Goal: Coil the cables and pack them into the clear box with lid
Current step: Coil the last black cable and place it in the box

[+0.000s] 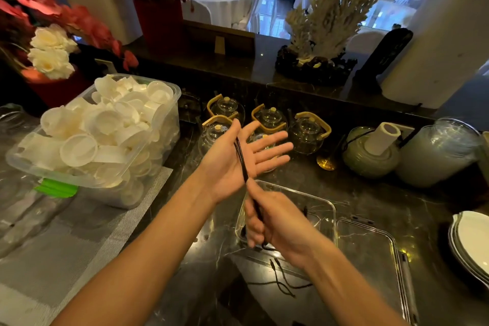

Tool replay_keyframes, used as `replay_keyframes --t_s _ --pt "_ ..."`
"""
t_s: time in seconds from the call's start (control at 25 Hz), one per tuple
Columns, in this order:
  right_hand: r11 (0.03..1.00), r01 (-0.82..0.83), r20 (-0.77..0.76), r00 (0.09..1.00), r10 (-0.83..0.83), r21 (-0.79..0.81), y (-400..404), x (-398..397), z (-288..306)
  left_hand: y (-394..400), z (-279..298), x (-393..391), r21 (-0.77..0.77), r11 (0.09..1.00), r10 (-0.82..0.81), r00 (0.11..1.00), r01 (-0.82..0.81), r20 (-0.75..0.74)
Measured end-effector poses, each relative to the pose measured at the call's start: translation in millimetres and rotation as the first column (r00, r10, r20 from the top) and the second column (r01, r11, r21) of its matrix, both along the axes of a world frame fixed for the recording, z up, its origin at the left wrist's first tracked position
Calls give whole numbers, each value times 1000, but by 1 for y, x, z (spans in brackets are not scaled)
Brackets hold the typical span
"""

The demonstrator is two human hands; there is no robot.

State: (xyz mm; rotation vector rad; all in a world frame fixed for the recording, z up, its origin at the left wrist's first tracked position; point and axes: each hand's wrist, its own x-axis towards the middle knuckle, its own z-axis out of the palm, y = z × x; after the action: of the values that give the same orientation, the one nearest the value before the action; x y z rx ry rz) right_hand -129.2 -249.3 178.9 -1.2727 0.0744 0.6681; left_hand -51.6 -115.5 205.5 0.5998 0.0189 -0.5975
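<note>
Left hand (238,156): palm up, fingers straight, black cable (242,164) strands lying across it.
Right hand (275,222): curled round the cable's lower run.
Clear box (325,201): directly beneath the right hand.
Lid (370,251): just right of it.
Risk: loops could slide off the flat palm; the loose ends (277,270) near the right wrist may snag.

Restaurant service counter, glass teapots (271,119), banquet tables (225,0)
</note>
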Motion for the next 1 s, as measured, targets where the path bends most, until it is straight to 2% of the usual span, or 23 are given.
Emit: replay_keyframes --t_s 0.12,0.2,0.32,0.4,0.48,0.56,0.64,0.72,0.76,0.84,1.0 --pt "988 -17 -29 1000 13 -155 -14 -3 -26 2 4 1 -139 985 -90 993 101 79" --pt "997 -25 -136 991 15 -71 -26 3 -36 1 3 -2 -155 958 -223 968 240 118" --pt "988 1 -237 971 36 155 -44 32 -34 1 -1 -10 -26 911 -404 903 412 145" --pt "990 -25 -170 984 48 136 -51 54 -22 1 -8 -15 148 880 -469 876 452 115" --pt "994 -98 -59 994 94 -56 -52 70 -5 2 -16 -16 394 821 -487 867 413 104" --pt "938 -149 20 986 163 -314 -52 82 9 4 -22 -13 583 739 -465 882 338 79" --pt "840 -117 115 971 208 -530 -48 86 25 2 -23 -12 698 666 -412 910 262 51" --pt "768 -19 230 949 216 -640 -40 84 32 -5 -28 -12 750 637 -313 949 179 39" --pt "765 28 274 941 196 -644 -35 79 34 -8 -32 -11 738 659 -243 970 141 31" --pt "840 93 312 945 93 -535 -25 63 30 -13 -43 -5 645 760 -101 995 81 -6" --pt "938 85 261 965 6 -337 -9 25 1 -15 -45 5 335 942 56 993 -19 -102"
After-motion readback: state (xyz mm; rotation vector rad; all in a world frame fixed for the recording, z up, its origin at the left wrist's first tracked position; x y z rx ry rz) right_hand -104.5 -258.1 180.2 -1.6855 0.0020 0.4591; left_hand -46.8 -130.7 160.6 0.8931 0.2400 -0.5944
